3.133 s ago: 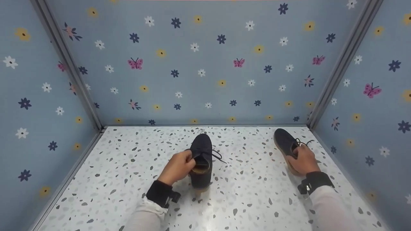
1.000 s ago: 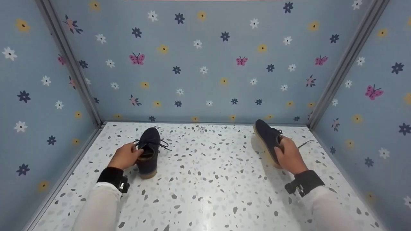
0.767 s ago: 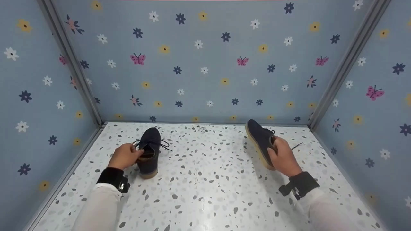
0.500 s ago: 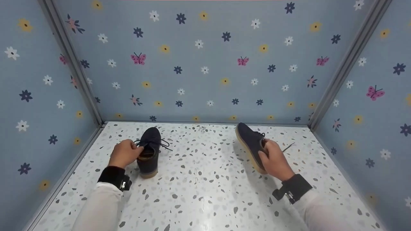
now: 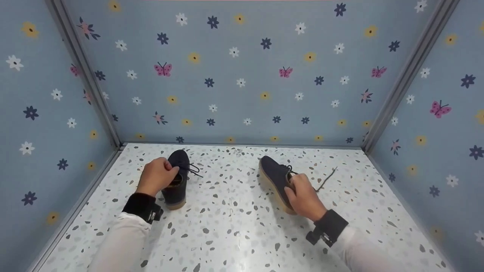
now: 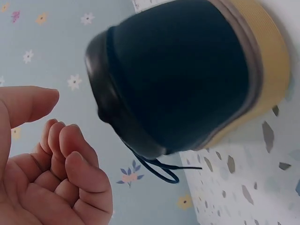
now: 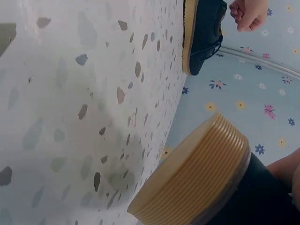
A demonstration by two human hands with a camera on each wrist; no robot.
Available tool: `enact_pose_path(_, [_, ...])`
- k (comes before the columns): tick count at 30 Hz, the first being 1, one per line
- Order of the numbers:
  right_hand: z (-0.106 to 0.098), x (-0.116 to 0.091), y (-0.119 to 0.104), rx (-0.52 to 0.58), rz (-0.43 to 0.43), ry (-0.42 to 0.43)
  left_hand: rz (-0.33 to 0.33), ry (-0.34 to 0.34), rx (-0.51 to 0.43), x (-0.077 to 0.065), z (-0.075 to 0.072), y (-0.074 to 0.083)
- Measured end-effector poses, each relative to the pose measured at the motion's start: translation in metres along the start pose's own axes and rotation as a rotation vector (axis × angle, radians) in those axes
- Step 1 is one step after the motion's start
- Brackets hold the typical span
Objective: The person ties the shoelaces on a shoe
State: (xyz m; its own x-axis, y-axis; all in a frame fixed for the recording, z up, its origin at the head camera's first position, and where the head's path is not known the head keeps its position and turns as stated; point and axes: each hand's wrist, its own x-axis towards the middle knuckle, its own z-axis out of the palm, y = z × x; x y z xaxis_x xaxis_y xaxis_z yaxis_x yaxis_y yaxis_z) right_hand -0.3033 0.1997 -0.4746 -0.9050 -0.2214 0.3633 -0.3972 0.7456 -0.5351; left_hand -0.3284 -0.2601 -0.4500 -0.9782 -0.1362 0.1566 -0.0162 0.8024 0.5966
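Two dark navy lace-up shoes with tan soles are in the head view. The left shoe (image 5: 174,194) stands upright on the speckled surface, toe toward the back wall, its lace loops hanging to the right. My left hand (image 5: 157,175) hovers over its opening; in the left wrist view, loosely curled fingers (image 6: 82,173) and thumb are apart from the shoe's heel (image 6: 183,70) and hold nothing. My right hand (image 5: 304,196) grips the right shoe (image 5: 273,173) by the collar at its opening. That shoe is tilted, toe pointing back-left, with its ribbed heel sole (image 7: 197,173) showing in the right wrist view.
A white speckled terrazzo-look surface (image 5: 230,234) lies under both shoes. Blue flower-and-butterfly panels enclose it at the back (image 5: 242,102), left (image 5: 45,151) and right (image 5: 450,143), with grey metal posts in the corners. A loose lace end (image 5: 327,179) trails right of the right shoe.
My left hand moved the left shoe from the middle to the left, then let go and rose slightly rightward. My right hand has carried the right shoe leftward from the right side, toward the middle.
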Motion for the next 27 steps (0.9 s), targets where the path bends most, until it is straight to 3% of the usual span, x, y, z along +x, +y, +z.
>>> enact_pose_path(6, [0.016, -0.005, -0.012, -0.056, 0.040, -0.037, 0.040, -0.025, -0.022, 0.000, 0.007, 0.011])
enact_pose_path(16, [0.032, -0.014, -0.037, -0.173, 0.042, -0.055, 0.090, -0.008, 0.006, -0.001, 0.021, 0.032])
enact_pose_path(27, [0.053, -0.026, -0.055, -0.231, -0.058, -0.096, 0.157, -0.049, -0.009, -0.001, 0.047, 0.053])
